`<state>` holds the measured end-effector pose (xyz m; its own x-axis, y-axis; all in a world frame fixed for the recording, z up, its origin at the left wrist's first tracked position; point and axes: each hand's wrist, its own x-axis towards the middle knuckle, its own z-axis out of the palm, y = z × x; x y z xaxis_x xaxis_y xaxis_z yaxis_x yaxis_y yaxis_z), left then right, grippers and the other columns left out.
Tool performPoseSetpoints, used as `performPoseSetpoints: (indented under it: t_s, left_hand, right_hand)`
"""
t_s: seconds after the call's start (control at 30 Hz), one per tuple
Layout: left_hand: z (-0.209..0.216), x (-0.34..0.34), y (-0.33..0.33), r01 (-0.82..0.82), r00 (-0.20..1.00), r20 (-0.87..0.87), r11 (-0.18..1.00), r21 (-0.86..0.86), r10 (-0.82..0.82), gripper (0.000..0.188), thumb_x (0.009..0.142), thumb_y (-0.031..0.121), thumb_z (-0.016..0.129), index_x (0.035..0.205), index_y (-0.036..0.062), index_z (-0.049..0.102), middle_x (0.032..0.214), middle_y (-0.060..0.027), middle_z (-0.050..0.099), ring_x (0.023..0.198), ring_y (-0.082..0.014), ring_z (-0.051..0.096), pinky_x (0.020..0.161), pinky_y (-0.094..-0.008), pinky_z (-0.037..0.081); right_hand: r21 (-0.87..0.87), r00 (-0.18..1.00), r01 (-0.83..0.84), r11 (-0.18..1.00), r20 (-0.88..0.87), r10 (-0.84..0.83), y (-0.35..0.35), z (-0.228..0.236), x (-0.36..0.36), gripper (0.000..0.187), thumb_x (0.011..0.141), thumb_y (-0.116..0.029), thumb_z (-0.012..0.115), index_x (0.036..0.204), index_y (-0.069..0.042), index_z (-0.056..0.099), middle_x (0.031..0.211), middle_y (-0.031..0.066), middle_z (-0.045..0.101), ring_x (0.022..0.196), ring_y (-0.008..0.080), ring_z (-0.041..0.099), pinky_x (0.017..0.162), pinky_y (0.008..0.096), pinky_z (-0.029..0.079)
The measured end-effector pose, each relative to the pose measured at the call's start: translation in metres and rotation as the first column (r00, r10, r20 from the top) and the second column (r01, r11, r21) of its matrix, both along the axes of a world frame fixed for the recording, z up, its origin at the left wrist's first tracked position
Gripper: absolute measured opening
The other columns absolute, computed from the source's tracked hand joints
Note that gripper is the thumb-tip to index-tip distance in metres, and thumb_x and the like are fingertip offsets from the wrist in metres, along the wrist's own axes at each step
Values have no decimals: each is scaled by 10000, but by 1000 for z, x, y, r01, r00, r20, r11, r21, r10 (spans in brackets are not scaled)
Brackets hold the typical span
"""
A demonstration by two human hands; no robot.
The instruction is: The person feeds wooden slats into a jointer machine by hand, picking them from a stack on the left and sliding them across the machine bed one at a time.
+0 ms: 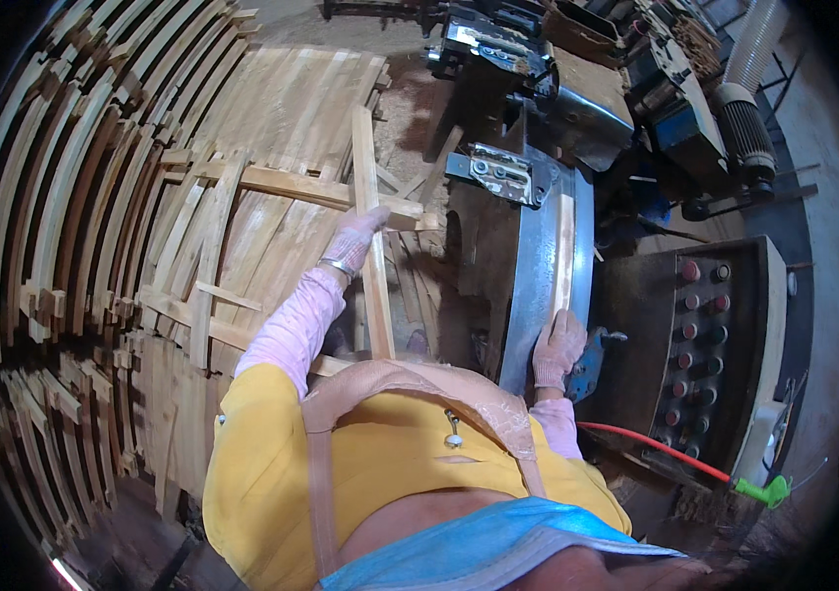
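Bed strip (565, 241): pale wood, long and narrow, lies lengthwise on the machine's steel surface (535, 286), pointing near to far. Right hand (559, 345) is on its near end, fingers (562, 323) bent over the wood. Can't tell if they pinch it or only press.

Second piece, the hand-held slat (367, 187), is left of the machine, running from just in front of the body to the far side. Left hand (358, 236) grips it around mid-length, fingers closed on it.

Handling, my read: both light for their length, stiff, not fragile. Raw wood shouldn't be slippery, but smooth steel under the bed strip likely lets it slide easily. Splinters possible along edges. Take the slat near mid-length for balance; hold the bed strip at its near end, hand well clear of the far machinery.

Around them: slotted bracket (503, 175) at left edge of the steel surface, metal hood (592, 118) beyond it. Right: control box (710, 345) with rows of buttons; red hose (661, 449) with green nozzle (762, 491) at the near side. Far right: finned motor (746, 133). Left: crosspiece (282, 184) near the left hand, board stack (287, 94) farther off, curved-looking slat piles (45, 197) at far left (fisheye may add bend).
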<state>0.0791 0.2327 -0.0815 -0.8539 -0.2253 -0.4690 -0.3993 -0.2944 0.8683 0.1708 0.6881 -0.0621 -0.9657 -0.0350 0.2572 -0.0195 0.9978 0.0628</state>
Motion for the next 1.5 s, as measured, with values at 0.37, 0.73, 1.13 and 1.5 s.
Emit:
performPoseSetpoints:
  t_s: [0.37, 0.73, 1.13, 1.5]
  left_hand:
    - [19, 12, -25, -151, 976, 130, 970, -189, 177, 324, 944, 344, 740, 1025, 30, 730, 898, -53, 721, 810, -152, 669, 746, -315, 568]
    - [-12, -11, -95, 80, 996, 86, 370, -925, 1, 858, 924, 534, 685, 1547, -10, 456, 1549, -272, 500, 1487, -398, 423, 1242, -453, 326]
    - [-23, 161, -260, 432, 730, 511, 273, -860, 455, 878, 831, 418, 761, 1573, 81, 435, 1508, -225, 555, 1379, -360, 558, 1156, -440, 450]
    - [55, 5, -40, 280, 887, -234, 865, -417, -399, 407, 999, 312, 662, 1288, 25, 665, 1194, -115, 704, 1124, -230, 648, 1006, -374, 521]
  right_hand:
    - [-481, 973, -197, 854, -203, 111, -110, 0, -251, 432, 968, -332, 654, 1354, -137, 661, 969, 205, 740, 867, 372, 702, 748, 490, 539]
    - [-907, 810, 394, 147, 418, 412, -146, 60, -77, 500, 968, -297, 695, 1367, 0, 646, 1111, 45, 716, 980, 168, 632, 899, 322, 499]
    - [64, 983, -91, 994, -153, 100, -22, -14, -121, 351, 922, -225, 673, 1241, -80, 641, 1191, 148, 674, 1055, 353, 614, 940, 502, 474]
    - [-906, 578, -322, 276, 43, 815, -256, -3, -165, 286, 962, -194, 675, 1204, -43, 679, 1108, 129, 711, 954, 303, 693, 814, 390, 563]
